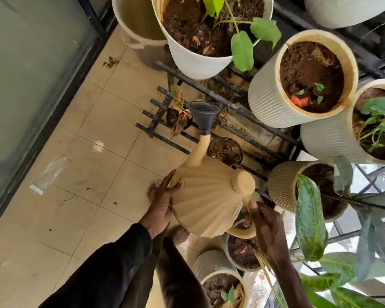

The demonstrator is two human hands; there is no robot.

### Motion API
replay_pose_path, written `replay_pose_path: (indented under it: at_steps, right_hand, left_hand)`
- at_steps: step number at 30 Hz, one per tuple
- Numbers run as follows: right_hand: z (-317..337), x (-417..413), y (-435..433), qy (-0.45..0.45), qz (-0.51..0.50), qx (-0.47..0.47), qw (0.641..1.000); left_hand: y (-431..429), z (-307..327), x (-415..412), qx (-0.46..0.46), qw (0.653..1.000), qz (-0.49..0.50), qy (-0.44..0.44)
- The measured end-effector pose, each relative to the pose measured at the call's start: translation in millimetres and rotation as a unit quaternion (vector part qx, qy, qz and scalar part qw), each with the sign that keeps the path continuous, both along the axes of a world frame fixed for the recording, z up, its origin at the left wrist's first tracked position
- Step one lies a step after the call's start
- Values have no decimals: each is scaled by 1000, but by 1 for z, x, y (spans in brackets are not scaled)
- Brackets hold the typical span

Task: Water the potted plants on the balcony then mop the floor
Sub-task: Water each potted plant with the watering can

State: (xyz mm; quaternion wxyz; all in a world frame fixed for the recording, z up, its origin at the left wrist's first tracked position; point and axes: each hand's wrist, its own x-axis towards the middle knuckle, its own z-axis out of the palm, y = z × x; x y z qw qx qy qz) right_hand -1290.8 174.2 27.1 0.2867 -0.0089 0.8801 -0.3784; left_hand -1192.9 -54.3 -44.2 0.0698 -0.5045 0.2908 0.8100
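Watering can (206, 196) | L hand (161, 205) holds side; R hand (269, 227) grips handle (253, 197)

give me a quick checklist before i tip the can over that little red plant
1. Grip on can: left hand holds its side, right hand holds the handle: ok
2. Rose seated on the spout: ok
3. Rose over red plant: it looks just to the right of the leaves, not above the soil: not ok
4. Water left in can: the body is opaque: cannot tell
5. Floor safe underfoot: a shiny patch and bits of debris on the tiles, dry or slippery: cannot tell
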Motion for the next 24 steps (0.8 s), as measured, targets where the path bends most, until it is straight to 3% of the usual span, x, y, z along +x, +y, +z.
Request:
replay_pose_path:
  at_steps: [9,14,18,24]
  right_hand:
    - [-34,30,50,28,-19,20,999]
    - [-45,48,69,73,-72,28,994]
    - [-50,50,70,92,-107,49,989]
    - [-34,51,71,74,-116,52,989]
  left_hand:
    - [37,-49,20,3,999,-41,19]
    - [64,-78,19,40,986,-153,-50]
    - [92,-93,22,50,977,-157,-137]
    - [110,-94,36,45,965,-192,-174]
